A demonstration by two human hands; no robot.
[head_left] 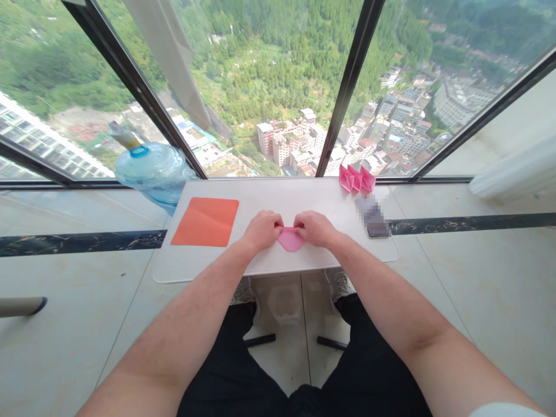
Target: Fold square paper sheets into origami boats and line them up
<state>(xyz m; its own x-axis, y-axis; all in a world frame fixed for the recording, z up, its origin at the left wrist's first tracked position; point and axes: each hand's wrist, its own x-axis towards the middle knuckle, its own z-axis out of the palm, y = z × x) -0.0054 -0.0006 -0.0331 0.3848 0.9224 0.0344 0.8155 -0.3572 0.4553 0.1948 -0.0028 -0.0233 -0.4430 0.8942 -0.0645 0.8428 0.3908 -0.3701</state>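
Observation:
A small pink folded paper [290, 240] lies on the white table [269, 200] near its front edge. My left hand [262, 229] pinches the paper's upper left edge with curled fingers. My right hand [313, 227] pinches its upper right edge the same way. Both hands rest on the tabletop, almost touching each other above the paper.
An orange sheet of paper [205, 221] lies flat at the table's left. Several folded pink paper pieces [357, 178] stand at the back right, beside a dark phone [373, 215]. A large blue water jug [152, 172] stands left of the table by the window.

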